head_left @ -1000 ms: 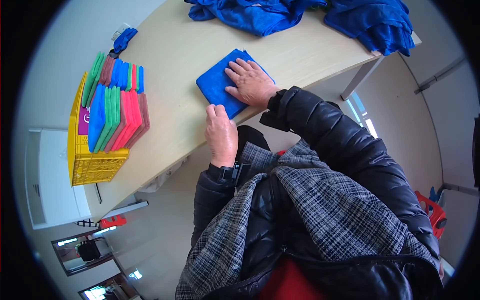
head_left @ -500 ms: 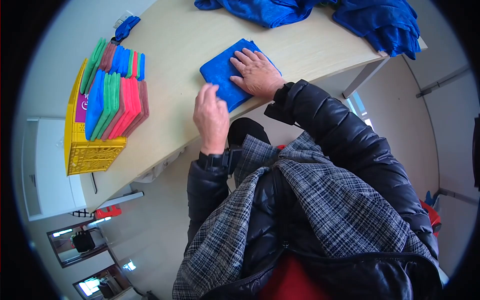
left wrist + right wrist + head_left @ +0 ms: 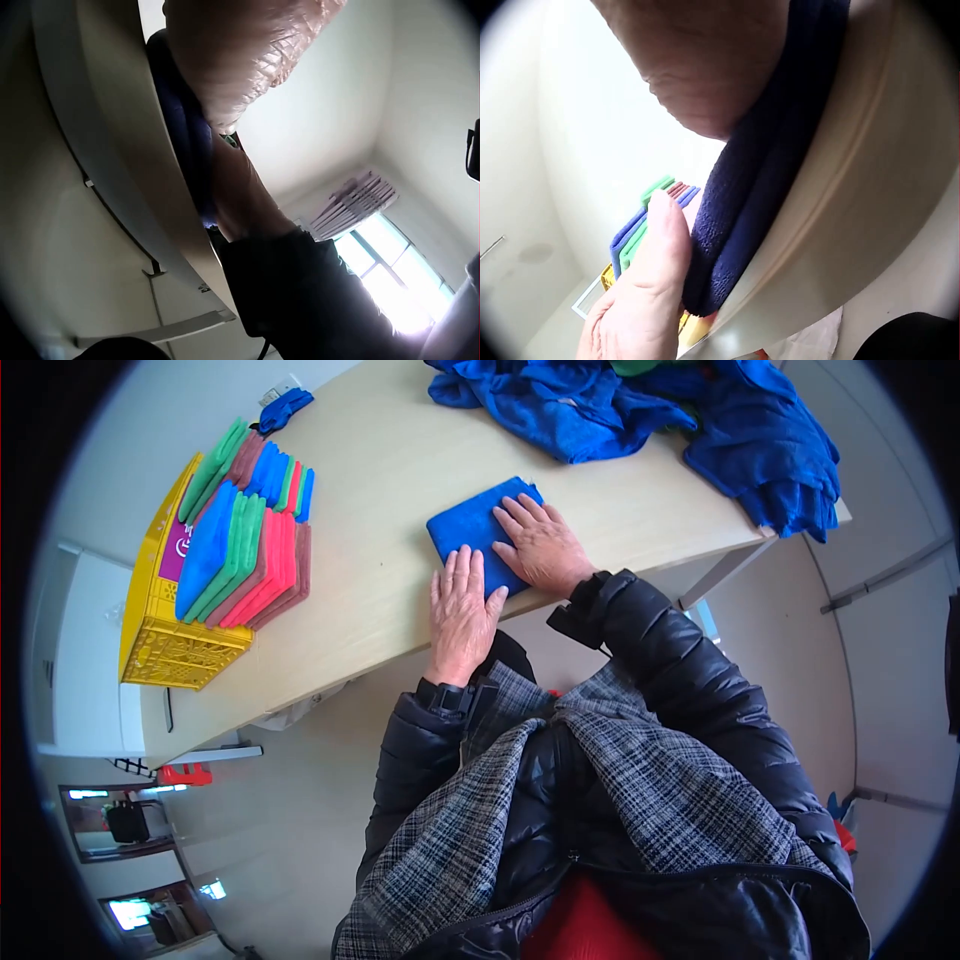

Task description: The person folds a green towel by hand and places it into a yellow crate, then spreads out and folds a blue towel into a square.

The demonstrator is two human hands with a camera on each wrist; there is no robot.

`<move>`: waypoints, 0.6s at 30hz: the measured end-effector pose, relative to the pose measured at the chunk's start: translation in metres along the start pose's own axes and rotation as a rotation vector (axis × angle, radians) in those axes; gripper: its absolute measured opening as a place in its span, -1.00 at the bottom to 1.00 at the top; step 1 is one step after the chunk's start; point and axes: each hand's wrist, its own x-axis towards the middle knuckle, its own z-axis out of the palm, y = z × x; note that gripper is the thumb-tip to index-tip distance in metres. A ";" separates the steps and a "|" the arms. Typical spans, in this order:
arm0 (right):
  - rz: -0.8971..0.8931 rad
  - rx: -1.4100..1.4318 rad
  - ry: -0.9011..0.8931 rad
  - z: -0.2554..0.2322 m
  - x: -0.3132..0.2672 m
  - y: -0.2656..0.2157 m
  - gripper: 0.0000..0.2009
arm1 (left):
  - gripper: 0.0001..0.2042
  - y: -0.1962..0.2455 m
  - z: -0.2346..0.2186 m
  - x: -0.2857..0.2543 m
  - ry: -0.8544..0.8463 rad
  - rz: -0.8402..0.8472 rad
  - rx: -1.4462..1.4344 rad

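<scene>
A folded blue towel lies near the table's front edge in the head view. My left hand rests on its near left part with fingers straight, pointing away from me. Across its right side my right hand lies flat, fingers spread. In the right wrist view the towel shows as thick rounded layers on the tabletop, with the left hand at its end. The left wrist view has the towel's dark edge under the hands.
A yellow crate stands at the table's left, packed with folded towels in blue, green, red and brown. Loose blue towels lie heaped at the back, and another blue pile hangs at the right edge. A small blue bundle sits at the far left.
My left hand's bent fingers lifted off the towel's near corner, then came down straight onto the towel. My right hand has stayed flat on it. The head view has shifted.
</scene>
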 end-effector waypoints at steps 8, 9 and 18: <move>-0.071 -0.113 -0.045 -0.017 0.018 -0.017 -0.43 | -0.35 0.003 -0.015 -0.011 -0.013 -0.005 -0.038; -0.121 -0.086 -0.027 -0.014 0.022 -0.022 -0.44 | -0.34 0.004 -0.014 -0.011 -0.026 -0.006 -0.037; -0.111 -0.033 -0.026 0.017 0.034 -0.005 -0.43 | -0.39 0.004 -0.016 -0.014 -0.004 0.004 -0.025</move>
